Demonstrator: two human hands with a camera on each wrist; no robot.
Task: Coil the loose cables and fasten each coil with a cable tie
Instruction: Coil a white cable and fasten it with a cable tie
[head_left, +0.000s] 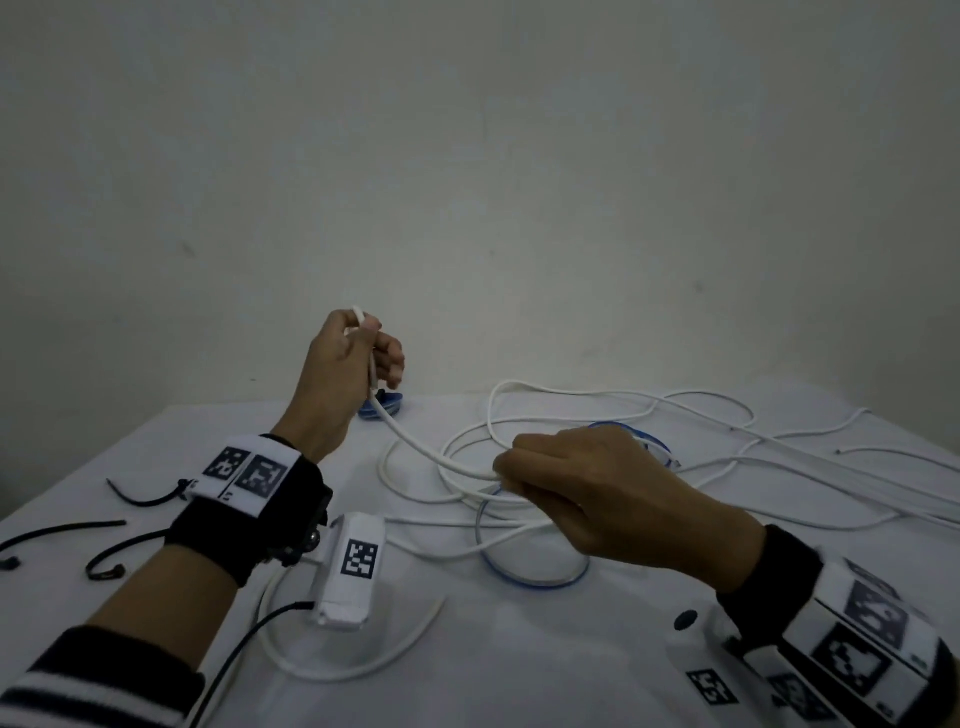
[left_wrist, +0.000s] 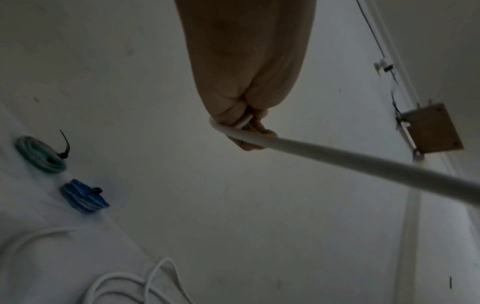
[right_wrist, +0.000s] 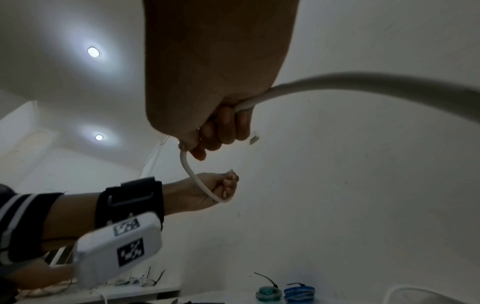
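A long white cable (head_left: 415, 446) lies in loose loops on the white table (head_left: 467, 665). My left hand (head_left: 370, 345) is raised above the table's far edge and grips the cable close to its end, which sticks out above the fingers. In the left wrist view the cable (left_wrist: 363, 162) runs taut from the left hand (left_wrist: 246, 128) to the right. My right hand (head_left: 519, 480) grips the same cable a short way along, just above the tangle. The right wrist view shows the right hand (right_wrist: 218, 127) curled round the cable (right_wrist: 363, 81), with the left hand (right_wrist: 217, 188) beyond.
A thin blue cable loop (head_left: 535, 583) lies under the white tangle. Several black cable ties (head_left: 62, 530) lie at the left. A tied blue coil (left_wrist: 83, 197) and a tied teal coil (left_wrist: 39, 154) sit at the table's far edge by the wall.
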